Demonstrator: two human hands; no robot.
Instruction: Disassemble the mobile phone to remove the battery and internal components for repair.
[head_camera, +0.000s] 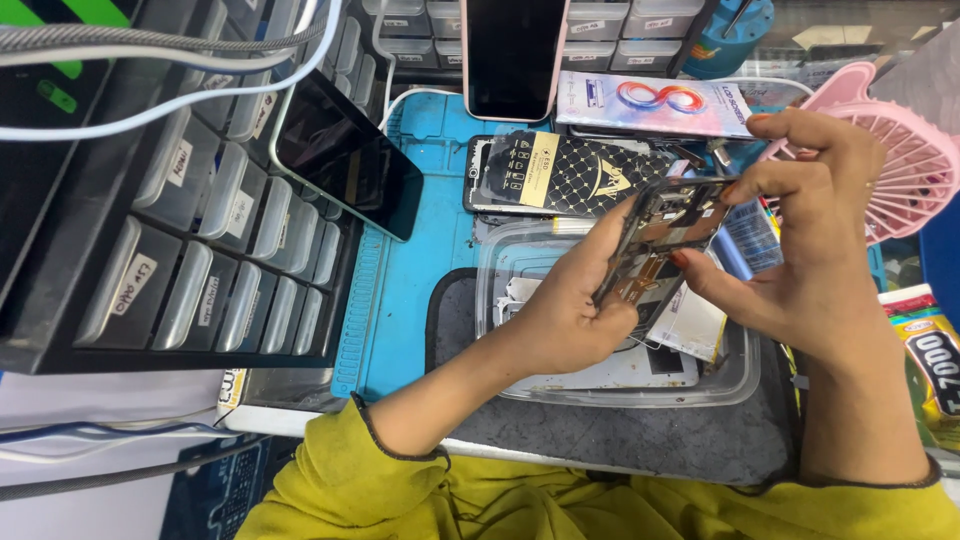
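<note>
Blue rubber matting (420, 250) covers a cluttered repair bench, seen from above. Two bare hands in yellow sleeves hold an opened phone frame (665, 235) in the air over a clear plastic tray (740, 375), right of centre and near the viewer. The left hand (565, 310) cups the frame from below, its fingers closed along the frame's left edge. The right hand (810, 230) grips the other side: its thumb presses against the frame's near edge while its curled fingers pinch the far top corner. The frame is tilted, with its exposed inner parts facing the viewer.

In the tray below lie loose flat parts, white and grey. Just beyond the hands rests a black patterned packet (575, 172), and further back a white printed box (655, 103). A phone with a pink rim (512, 55) stands upright at the far edge. Another dark phone (345, 155) leans against a black cabinet of small drawers (190, 260) on the left. A pink fan (900, 160) sits at the far right.

As a judgement: the frame is held only at its edges, so hard pressure from the right thumb could bend it or damage the bare inner parts. A slip would drop it onto the loose pieces in the tray.
</note>
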